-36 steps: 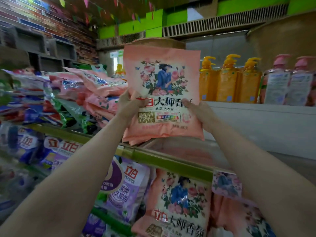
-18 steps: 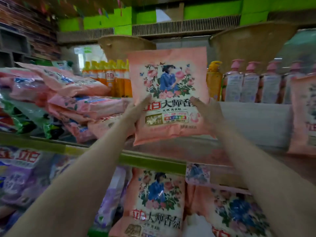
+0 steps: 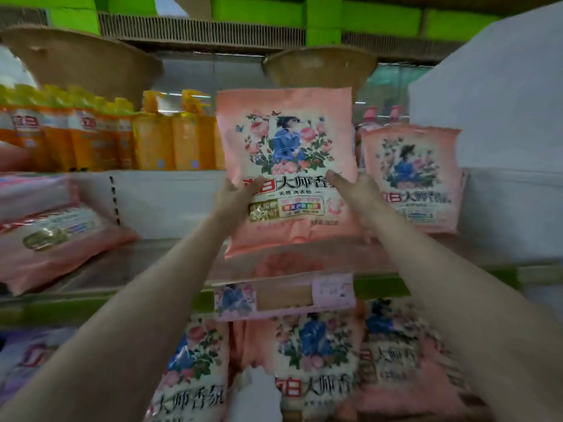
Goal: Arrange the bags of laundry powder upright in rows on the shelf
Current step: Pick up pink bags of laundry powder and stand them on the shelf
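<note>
Lying flat in a heap at far left, pink bags [image 3: 58,236] awaiting standing. Gripping the pink bag [image 3: 286,166] upright mid-shelf [image 3: 170,263], left hand [image 3: 236,197] and right hand [image 3: 355,191] pinching its side edges. Standing already just right, one upright bag [image 3: 411,178]; row barely begun.

Your shelf [image 3: 152,269] carries flat pink bags [image 3: 58,239] at left, an upright pink bag [image 3: 417,178] at right, your held bag [image 3: 286,166] between
</note>
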`<state>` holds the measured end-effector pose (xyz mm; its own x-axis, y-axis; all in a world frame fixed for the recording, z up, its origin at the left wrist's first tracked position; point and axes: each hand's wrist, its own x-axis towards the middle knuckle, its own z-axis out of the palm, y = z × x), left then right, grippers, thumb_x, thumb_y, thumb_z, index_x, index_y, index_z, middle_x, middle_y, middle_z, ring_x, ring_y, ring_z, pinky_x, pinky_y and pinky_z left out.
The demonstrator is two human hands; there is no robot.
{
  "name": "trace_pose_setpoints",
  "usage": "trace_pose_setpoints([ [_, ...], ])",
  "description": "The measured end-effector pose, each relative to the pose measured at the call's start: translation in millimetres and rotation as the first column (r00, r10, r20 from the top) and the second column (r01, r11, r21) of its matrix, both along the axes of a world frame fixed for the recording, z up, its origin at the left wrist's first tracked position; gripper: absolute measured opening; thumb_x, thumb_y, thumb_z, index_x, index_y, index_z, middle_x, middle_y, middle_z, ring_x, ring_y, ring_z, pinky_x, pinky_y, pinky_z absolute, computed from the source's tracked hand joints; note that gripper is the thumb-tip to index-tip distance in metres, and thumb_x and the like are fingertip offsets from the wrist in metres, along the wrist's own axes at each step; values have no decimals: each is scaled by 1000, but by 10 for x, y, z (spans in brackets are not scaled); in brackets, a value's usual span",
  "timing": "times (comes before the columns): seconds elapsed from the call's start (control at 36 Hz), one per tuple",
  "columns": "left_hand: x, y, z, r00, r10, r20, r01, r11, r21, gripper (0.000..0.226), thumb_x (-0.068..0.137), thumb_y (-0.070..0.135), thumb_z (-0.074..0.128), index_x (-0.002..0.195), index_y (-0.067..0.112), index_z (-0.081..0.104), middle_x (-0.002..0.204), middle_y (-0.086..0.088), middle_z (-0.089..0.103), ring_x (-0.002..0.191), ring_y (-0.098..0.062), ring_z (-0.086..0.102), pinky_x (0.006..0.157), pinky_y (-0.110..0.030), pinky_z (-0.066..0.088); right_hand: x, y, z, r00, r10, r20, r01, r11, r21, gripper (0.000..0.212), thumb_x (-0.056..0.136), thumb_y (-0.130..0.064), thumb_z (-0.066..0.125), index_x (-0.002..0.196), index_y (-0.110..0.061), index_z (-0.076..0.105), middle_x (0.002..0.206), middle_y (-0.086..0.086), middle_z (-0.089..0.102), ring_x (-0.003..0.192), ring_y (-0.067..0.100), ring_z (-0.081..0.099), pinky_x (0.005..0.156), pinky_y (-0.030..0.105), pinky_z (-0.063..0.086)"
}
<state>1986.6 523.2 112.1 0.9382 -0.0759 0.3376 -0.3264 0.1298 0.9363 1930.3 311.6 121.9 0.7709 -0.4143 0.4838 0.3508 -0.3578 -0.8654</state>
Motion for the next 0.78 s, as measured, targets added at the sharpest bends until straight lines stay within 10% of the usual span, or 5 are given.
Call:
trace_pose_setpoints([
  [0.11, -56, -444, 4, 1000, -22, -1, 22, 1000, 8, 54, 77, 29, 75, 120, 4, 53, 110, -13, 67, 83, -21, 68, 73, -38, 58, -185, -399, -36, 997, -76, -12, 76, 997, 1, 60, 77, -43, 71, 121, -6, 55, 112, 12, 66, 99, 28, 65, 89, 41, 53],
  [0.25, -126, -1014, -13, 991, -133, -26, 133, 991, 3, 53, 75, 31, 76, 114, 4, 51, 102, -13, 68, 83, -27, 70, 75, -45, 59, -368, -940, -83, 992, -125, -26, 126, 991, 49, 45, 86, -31, 65, 122, -6, 55, 95, 2, 62, 73, 14, 57, 49, 11, 43],
  [0.47, -248, -1931, -51, 981, -194, -27, 195, 981, 8, 45, 83, 23, 70, 118, 7, 48, 98, -7, 65, 65, -12, 64, 46, -23, 54, -549, -1758, -109, 979, -188, -76, 193, 980, 55, 51, 83, -34, 68, 124, -6, 53, 104, 4, 63, 82, 18, 61, 81, 35, 51],
  [0.78, -111, -2765, -114, 991, -132, -17, 132, 991, -7, 51, 80, 24, 72, 122, 10, 47, 107, -3, 64, 86, -20, 66, 63, -31, 56, -434, -2489, -82, 978, -186, -90, 187, 982, 1, 38, 88, -30, 64, 121, -13, 57, 114, 8, 68, 93, 24, 67, 88, 41, 53],
])
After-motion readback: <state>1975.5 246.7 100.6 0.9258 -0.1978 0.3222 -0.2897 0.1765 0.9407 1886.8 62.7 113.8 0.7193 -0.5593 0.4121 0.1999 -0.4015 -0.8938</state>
